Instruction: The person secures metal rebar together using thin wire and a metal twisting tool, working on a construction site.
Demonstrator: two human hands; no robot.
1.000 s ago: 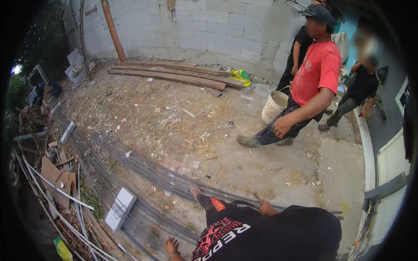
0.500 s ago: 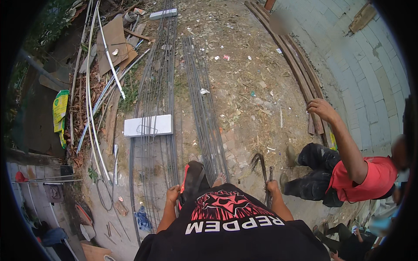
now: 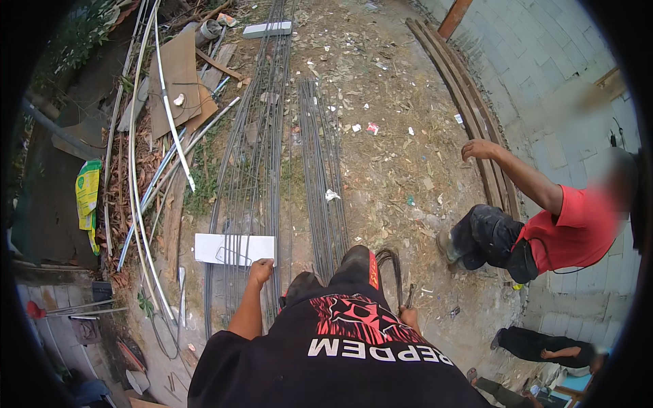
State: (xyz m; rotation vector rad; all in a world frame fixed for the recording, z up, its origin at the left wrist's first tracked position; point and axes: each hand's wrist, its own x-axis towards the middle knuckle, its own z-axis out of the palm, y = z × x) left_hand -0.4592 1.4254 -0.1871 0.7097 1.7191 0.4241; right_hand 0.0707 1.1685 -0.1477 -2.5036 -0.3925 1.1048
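While right hand holds tool, white block lies by left hand.

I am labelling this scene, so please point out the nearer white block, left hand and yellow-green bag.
Nearer white block (image 3: 207, 247): head view, left part of its face.
Left hand (image 3: 261, 270): head view, back of the hand.
Yellow-green bag (image 3: 88, 195): head view, middle of its side.

I've got on a blk tee, short slvs, w/ a red drippy graphic + big wht lettering across the front. Dk trousers, red patch on 1 leg. L hand & R hand both bare.
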